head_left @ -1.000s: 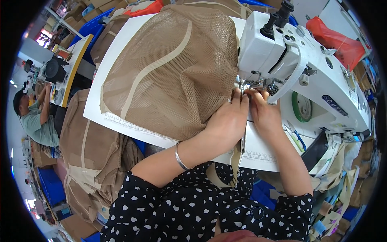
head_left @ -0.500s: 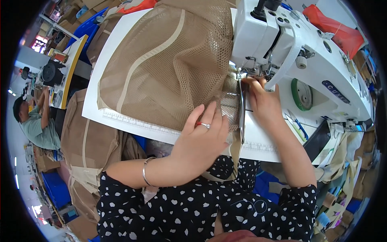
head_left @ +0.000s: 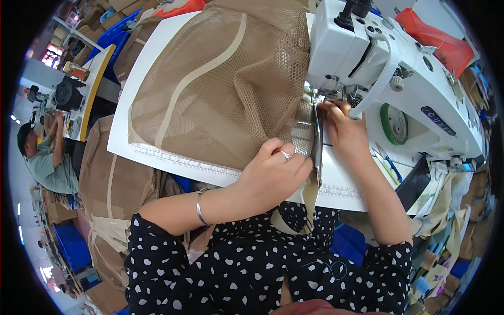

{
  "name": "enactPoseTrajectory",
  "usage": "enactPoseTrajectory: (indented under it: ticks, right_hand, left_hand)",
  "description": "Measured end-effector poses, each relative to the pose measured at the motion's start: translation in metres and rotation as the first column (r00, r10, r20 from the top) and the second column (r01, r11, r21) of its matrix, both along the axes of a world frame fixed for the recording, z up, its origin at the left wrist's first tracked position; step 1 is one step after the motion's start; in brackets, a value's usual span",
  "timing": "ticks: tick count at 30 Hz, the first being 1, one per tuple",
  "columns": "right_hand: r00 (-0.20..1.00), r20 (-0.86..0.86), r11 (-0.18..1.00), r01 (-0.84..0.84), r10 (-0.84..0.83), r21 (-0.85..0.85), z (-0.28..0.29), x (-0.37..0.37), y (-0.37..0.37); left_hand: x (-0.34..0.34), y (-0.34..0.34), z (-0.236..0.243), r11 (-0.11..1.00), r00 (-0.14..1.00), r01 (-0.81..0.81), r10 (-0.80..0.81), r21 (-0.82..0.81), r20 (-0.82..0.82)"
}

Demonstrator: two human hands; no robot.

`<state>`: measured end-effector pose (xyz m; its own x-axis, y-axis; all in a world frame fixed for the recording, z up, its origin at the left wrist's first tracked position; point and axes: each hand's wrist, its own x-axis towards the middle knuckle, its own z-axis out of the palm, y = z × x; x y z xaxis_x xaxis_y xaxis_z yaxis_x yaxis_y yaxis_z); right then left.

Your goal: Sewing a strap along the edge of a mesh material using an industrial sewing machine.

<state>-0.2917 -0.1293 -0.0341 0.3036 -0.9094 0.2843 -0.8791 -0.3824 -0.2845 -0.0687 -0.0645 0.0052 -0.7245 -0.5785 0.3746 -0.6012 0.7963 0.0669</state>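
Brown mesh fabric (head_left: 210, 89) with a pale tape strip (head_left: 202, 71) curving across it lies on the white sewing table (head_left: 118, 126). Its right edge runs to the needle area of a white sewing machine (head_left: 436, 100). My left hand (head_left: 275, 168), with a ring and bangle, is closed with curled fingers pinching the mesh near its front right corner. By the presser foot, my right hand (head_left: 344, 128) has its fingers bent together beside a metal guide plate (head_left: 318, 152); what its fingertips grip is hidden. Beige binding tape (head_left: 310, 202) hangs over the front edge towards my lap.
A printed ruler (head_left: 184, 160) runs along the table's front edge. Right of my forearm lie blue-handled snips (head_left: 392, 170) and a black flat object (head_left: 413, 181). A green-rimmed reel (head_left: 394, 124) is beside the machine. More brown mesh (head_left: 107, 173) hangs left; a co-worker (head_left: 50, 163) sits beyond.
My left hand has gone from fingers spread flat on the mesh to curled on it, shifting slightly right. The mesh has slid a little; the right hand stays by the needle.
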Motion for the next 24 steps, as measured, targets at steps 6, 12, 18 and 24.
enactPoseTrajectory:
  ticks: [6, 12, 18, 24]
  right_hand:
    - [1.0, 0.014, 1.0, -0.013, 0.013, -0.008, -0.004, -0.002, -0.002]
    - [0.999, 0.033, 0.998, -0.024, 0.026, -0.056, -0.002, -0.002, -0.002]
    - [0.999, 0.025, 0.994, -0.041, 0.044, -0.1, 0.001, 0.001, -0.002]
    - [0.997, 0.061, 0.994, -0.043, 0.049, -0.098, 0.001, 0.001, -0.002]
  left_hand:
    - [-0.006, -0.007, -0.002, 0.997, 0.998, -0.007, 0.012, -0.07, 0.064]
    - [-0.008, -0.019, -0.007, 0.996, 0.998, -0.002, 0.008, -0.089, 0.067]
    - [-0.013, -0.031, -0.009, 0.975, 0.999, -0.017, 0.026, -0.223, 0.037]
    - [-0.009, -0.028, -0.008, 0.971, 0.986, -0.059, 0.093, -0.232, 0.139]
